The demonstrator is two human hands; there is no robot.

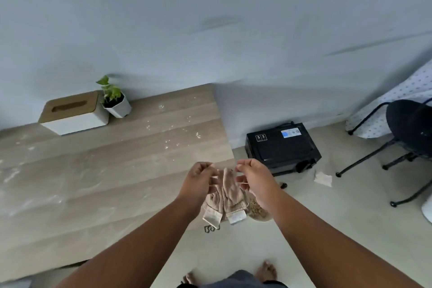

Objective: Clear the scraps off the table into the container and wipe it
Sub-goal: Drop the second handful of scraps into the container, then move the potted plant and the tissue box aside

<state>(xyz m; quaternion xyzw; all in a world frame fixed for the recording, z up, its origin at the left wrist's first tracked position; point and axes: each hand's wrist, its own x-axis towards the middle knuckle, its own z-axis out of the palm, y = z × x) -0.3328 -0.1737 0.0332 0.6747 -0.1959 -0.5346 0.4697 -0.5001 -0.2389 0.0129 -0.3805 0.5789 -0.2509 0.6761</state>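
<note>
A beige cloth (pixel 228 196) with pale tags at its lower end hangs between my hands, beyond the table's right edge. My left hand (pixel 200 179) and my right hand (pixel 253 179) each pinch its top edge with curled fingers. Under the cloth, on the floor, part of a container (pixel 258 210) with brownish scraps inside shows, mostly hidden. The wooden table (pixel 105 182) spreads to the left, with small white scraps (pixel 174 126) scattered near its far right corner and pale smears (pixel 14 174) along its left side.
A white tissue box with a wooden lid (pixel 73 112) and a small potted plant (pixel 115 100) stand at the table's back. On the floor to the right are a black box-shaped device (pixel 281 146), a crumpled paper (pixel 323 179) and a dark chair (pixel 409 138). My bare feet (pixel 266 270) show below.
</note>
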